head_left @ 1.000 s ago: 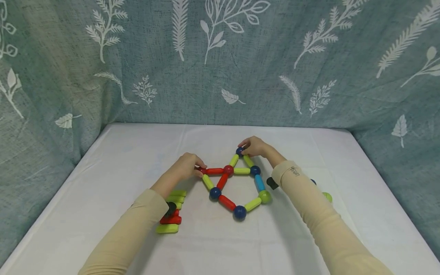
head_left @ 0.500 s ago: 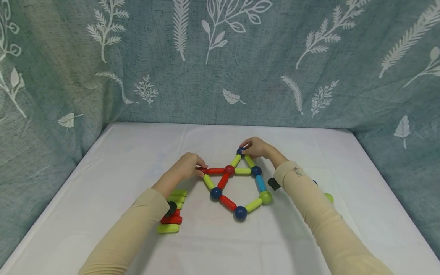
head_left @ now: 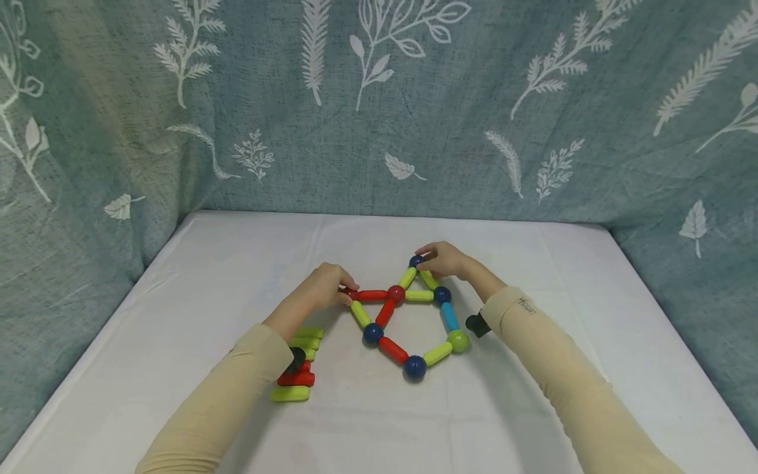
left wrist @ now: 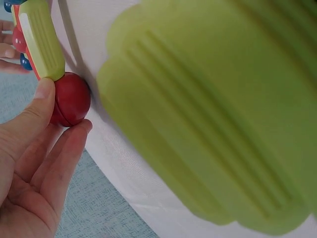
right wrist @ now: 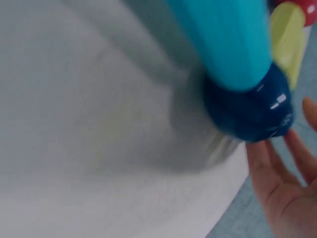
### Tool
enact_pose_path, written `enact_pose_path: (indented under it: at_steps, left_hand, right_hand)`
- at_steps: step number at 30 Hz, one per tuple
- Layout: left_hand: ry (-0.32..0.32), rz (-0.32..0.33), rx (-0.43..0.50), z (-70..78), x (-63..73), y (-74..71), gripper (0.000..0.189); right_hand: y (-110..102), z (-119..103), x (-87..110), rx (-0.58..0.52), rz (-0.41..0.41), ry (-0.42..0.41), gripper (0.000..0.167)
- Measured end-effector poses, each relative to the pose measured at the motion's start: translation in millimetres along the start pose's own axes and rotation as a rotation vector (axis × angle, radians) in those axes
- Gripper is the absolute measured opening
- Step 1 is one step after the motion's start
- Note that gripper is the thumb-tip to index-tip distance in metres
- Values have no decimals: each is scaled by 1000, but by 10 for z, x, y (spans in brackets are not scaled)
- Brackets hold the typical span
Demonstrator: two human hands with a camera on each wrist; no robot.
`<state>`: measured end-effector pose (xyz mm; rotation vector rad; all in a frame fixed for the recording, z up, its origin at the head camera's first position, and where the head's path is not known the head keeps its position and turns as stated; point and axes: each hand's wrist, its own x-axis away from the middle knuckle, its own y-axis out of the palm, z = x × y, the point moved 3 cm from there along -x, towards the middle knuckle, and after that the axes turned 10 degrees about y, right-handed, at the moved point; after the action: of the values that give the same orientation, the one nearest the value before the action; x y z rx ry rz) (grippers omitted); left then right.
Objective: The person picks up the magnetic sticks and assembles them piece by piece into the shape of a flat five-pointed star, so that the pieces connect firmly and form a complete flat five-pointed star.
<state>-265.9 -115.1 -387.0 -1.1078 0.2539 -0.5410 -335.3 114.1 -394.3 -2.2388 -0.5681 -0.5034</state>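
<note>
A flat frame of ball-and-stick magnetic pieces lies mid-table. My left hand (head_left: pixel 324 288) pinches the red ball (left wrist: pixel 73 99) at its left corner, thumb on one side and fingertips on the other. A yellow-green stick (left wrist: pixel 42 39) and a red stick (head_left: pixel 371 295) run from that ball. At the far tip, my right hand (head_left: pixel 444 259) holds a dark blue ball (head_left: pixel 416 261) between thumb and fingers. Two yellow-green sticks meet there. In the right wrist view, a nearer blue ball (right wrist: pixel 250 106) with a light blue stick (right wrist: pixel 225 42) hides those fingertips.
Loose yellow-green sticks (head_left: pixel 290 394) and red sticks (head_left: pixel 299 378) lie by the left forearm, partly under it. The frame's near side has a blue ball (head_left: pixel 414 368) and a green ball (head_left: pixel 458 340). A patterned curtain (head_left: pixel 379 164) hangs behind the white table (head_left: pixel 237 243).
My right wrist and forearm have shifted right and slightly nearer, the fingertips staying at the far blue ball. The sleeve now covers the loose balls at right. My left hand stays put.
</note>
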Motion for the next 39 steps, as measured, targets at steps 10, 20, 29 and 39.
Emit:
enact_pose_path:
  at_steps: [10,20,29,39]
  left_hand:
    - [-2,-11,2,-8,-32,19,26]
    - [-15,-24,7,-22,-17,31,26]
    - [51,-67,-81,136,74,15,23]
    - [40,-62,-161,460,422,212,19]
  right_hand:
    - [-88,223,601,-101,-38,-138,40]
    - [232,680,1121,15,47,-172,22]
    - [311,719,1109,70,241,-165,15]
    - [128,699,794,-49,314,-36,21]
